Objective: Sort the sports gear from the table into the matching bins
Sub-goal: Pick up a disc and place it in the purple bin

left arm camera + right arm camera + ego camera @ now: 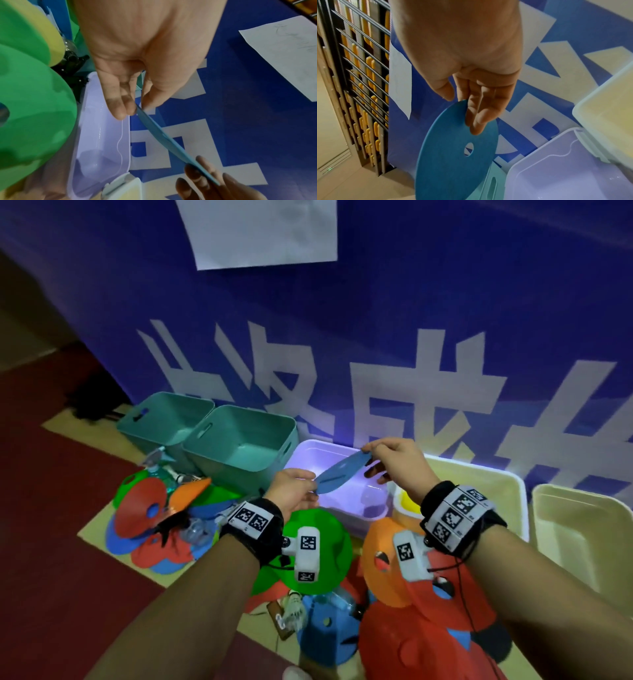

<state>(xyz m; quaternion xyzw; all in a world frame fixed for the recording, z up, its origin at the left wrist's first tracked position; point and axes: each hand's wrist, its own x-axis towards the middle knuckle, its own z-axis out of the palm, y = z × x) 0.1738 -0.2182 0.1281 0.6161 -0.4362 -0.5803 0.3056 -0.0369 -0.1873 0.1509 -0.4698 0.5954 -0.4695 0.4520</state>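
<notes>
Both hands, left hand (pixel 294 491) and right hand (pixel 394 460), pinch the blue disc (pixel 339 470) above the lilac bin (pixel 308 450); releasing together should drop it flat.

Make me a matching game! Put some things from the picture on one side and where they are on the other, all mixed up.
Things:
1. blue disc
2. purple bin
3. two teal bins
4. yellow disc

Places:
A. lying in the cream bin
B. pinched at its ends by the left hand and right hand
C. right below the held disc
D. farthest left in the row

Pairs: 1-B, 2-C, 3-D, 4-A
</notes>
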